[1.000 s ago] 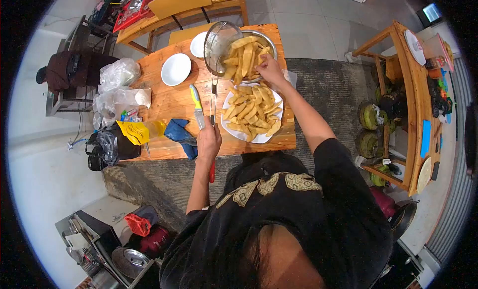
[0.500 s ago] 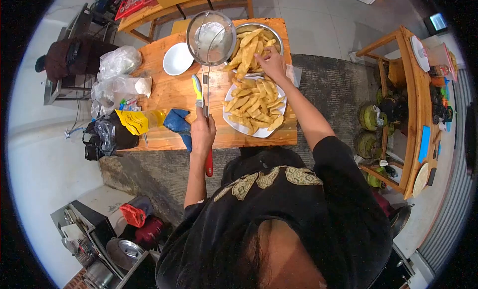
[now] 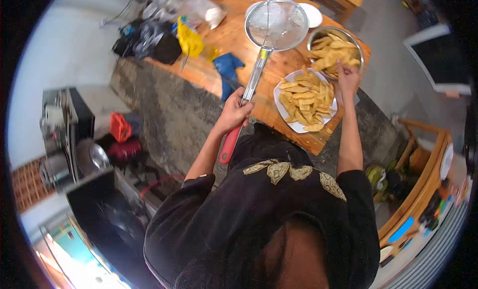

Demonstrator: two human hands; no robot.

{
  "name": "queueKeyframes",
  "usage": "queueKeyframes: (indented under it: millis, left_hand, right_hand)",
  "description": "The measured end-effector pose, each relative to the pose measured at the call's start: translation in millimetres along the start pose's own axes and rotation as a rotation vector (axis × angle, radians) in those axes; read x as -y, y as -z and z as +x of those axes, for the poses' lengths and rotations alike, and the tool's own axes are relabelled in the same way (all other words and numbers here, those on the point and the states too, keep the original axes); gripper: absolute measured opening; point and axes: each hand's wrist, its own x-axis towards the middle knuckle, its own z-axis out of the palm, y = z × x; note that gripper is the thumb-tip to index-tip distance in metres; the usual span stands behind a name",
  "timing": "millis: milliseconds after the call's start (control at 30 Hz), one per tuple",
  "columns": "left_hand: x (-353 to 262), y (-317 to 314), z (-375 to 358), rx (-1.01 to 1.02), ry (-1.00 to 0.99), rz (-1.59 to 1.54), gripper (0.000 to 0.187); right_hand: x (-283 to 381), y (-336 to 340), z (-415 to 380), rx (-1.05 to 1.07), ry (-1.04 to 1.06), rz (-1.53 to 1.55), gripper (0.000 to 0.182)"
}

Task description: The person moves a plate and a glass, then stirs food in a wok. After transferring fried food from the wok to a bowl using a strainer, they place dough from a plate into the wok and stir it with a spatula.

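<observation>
My left hand (image 3: 236, 110) is wrapped around the handle of a wire-mesh strainer (image 3: 277, 24), just above its red grip. The strainer's round basket is held over the table, in front of a white bowl (image 3: 311, 14). At the rim of a round metal bowl (image 3: 360, 51), my right hand (image 3: 348, 79) pinches among golden fried slices (image 3: 330, 49), its fingertips closed at the nearest ones. A white plate (image 3: 280, 101) piled with more fried slices (image 3: 306, 99) stands in front of the bowl, left of my right wrist.
On the wooden table (image 3: 259, 112) lie a blue cloth (image 3: 228, 70), a yellow pouch (image 3: 189, 40) and clear plastic bags (image 3: 186, 8). A black bag (image 3: 159, 44) is at the table's left edge. A black sink-like basin (image 3: 112, 204) stands lower left, a wooden shelf (image 3: 423, 189) at right.
The view has turned, so table and shelf appear shifted. My left hand still grips the strainer, its basket now further right across the table. My right hand stays at the metal bowl's fried slices.
</observation>
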Motion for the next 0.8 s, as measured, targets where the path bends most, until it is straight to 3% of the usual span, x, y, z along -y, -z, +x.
queueKeyframes:
  millis: [167,200,233,267,300,367,400,433,500,567,633,800]
  left_hand:
    - [27,7,-83,-0.255,0.096,0.168,0.017]
    - [44,11,-101,-0.300,0.116,0.163,0.017]
    - [62,12,-121,-0.366,0.142,0.152,0.016]
    - [83,12,-143,-0.421,0.108,0.193,0.017]
    - [81,9,-164,-0.518,0.119,0.353,0.018]
    - [115,6,-211,-0.602,0.105,0.251,0.019]
    - [121,2,-233,-0.661,0.195,0.155,0.019]
    - [124,0,-253,-0.704,0.263,0.054,0.020]
    - [149,2,-293,-0.844,0.273,-0.041,0.020]
    - [174,7,-341,-0.961,0.232,-0.142,0.020]
    - [197,17,-376,-1.159,0.239,-0.262,0.024]
    - [271,70,-494,-1.659,0.127,-0.478,0.018]
  right_hand:
    - [10,-8,-17,-0.080,-0.020,0.089,0.043]
    - [-1,-16,-12,-0.120,0.008,0.182,0.041]
    - [-4,-18,-16,-0.162,0.196,0.282,0.038]
    - [-12,-16,-18,-0.191,0.198,0.078,0.032]
    - [-17,-25,-22,-0.108,0.150,0.121,0.028]
    - [-3,-26,-58,0.073,0.260,0.159,0.027]
    - [-22,-42,-66,0.115,0.389,0.183,0.027]
    - [-7,-42,-91,0.223,0.376,-0.050,0.026]
    - [-6,-58,-138,0.421,0.454,0.196,0.027]
    - [-17,-64,-181,0.677,0.280,0.229,0.028]
    - [-22,-73,-219,0.807,0.403,0.168,0.027]
    - [45,-105,-329,0.921,0.464,0.046,0.030]
